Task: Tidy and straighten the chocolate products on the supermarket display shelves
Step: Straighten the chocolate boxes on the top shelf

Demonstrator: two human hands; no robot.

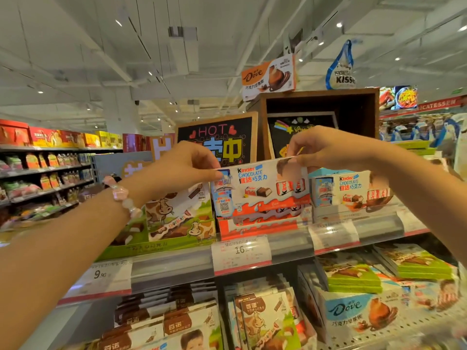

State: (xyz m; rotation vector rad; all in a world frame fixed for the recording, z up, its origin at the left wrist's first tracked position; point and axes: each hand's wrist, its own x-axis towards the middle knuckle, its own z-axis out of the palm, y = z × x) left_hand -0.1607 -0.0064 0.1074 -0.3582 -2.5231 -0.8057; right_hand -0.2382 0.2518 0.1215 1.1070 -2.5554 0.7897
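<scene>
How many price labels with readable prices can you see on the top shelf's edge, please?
2: the 9.90 label at the left under the cow-print chocolate boxes, and the 16.90 label under the held Kinder Chocolate box. Others are blurred.

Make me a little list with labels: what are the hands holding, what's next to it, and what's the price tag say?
held: Kinder chocolate box, upright on the top shelf
left hand: pinching the box's upper left corner
right hand: pinching its upper right edge
left neighbour: cow-picture chocolate box
right neighbour: second Kinder box
price tag below: reads about 16, rest blurred
</scene>
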